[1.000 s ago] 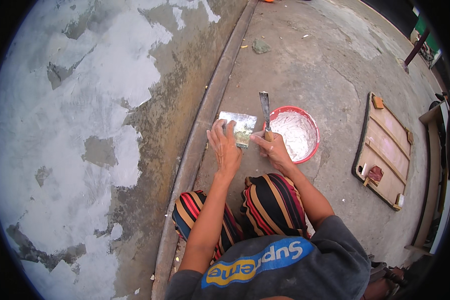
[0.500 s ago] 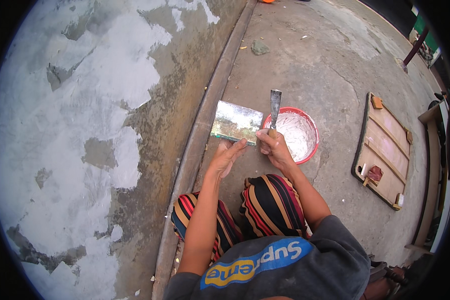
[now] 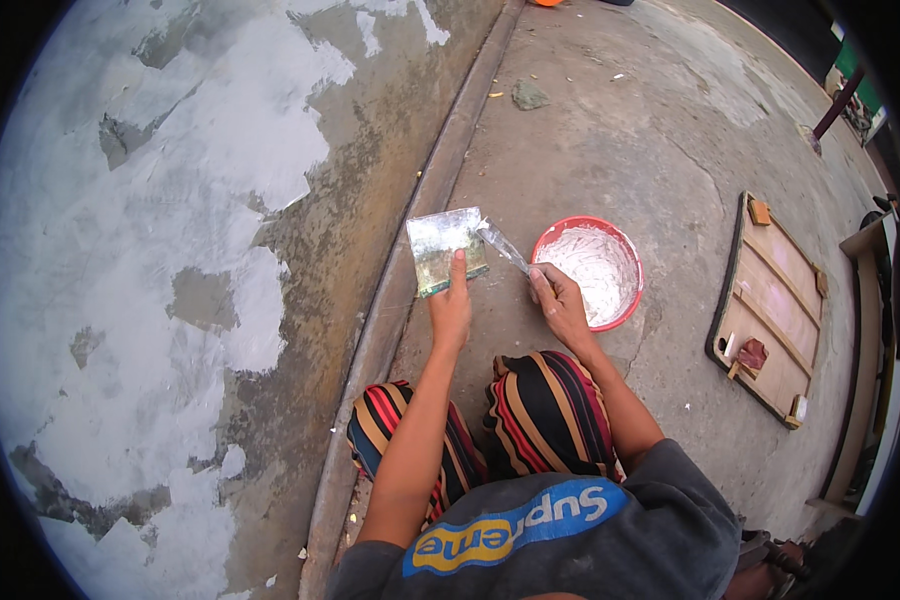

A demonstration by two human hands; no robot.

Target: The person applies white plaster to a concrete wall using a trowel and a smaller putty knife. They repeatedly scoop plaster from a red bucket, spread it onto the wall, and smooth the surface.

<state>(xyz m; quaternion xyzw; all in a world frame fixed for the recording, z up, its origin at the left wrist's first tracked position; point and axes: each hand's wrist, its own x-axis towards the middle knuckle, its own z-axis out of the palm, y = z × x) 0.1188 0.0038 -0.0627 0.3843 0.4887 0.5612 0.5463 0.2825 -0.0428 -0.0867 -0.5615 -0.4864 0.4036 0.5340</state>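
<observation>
My left hand point(image 3: 451, 312) grips a flat, rectangular metal plate point(image 3: 432, 238) by its near edge, thumb lying on its face. The plate is shiny and smeared, with some green along its lower edge. In my right hand point(image 3: 562, 306) is a putty knife point(image 3: 507, 247), its blade slanting up and left so the tip meets or nearly meets the plate's right edge. White paste shows at the blade's tip. Just right of the knife stands a red-rimmed tub point(image 3: 639, 286) holding white putty point(image 3: 592, 265); my right fingers are beside its left rim.
On the left a concrete wall point(image 3: 315, 240) is partly coated in white. A raised ledge point(image 3: 425, 210) runs along its foot. A framed wooden panel point(image 3: 775, 310) lies on the floor at right, with a stone point(image 3: 529, 95) farther ahead.
My left hand has turned and shifted left with the plate, its thumb now on top. The putty knife has swung from upright to pointing left, its tip at the plate's edge.
</observation>
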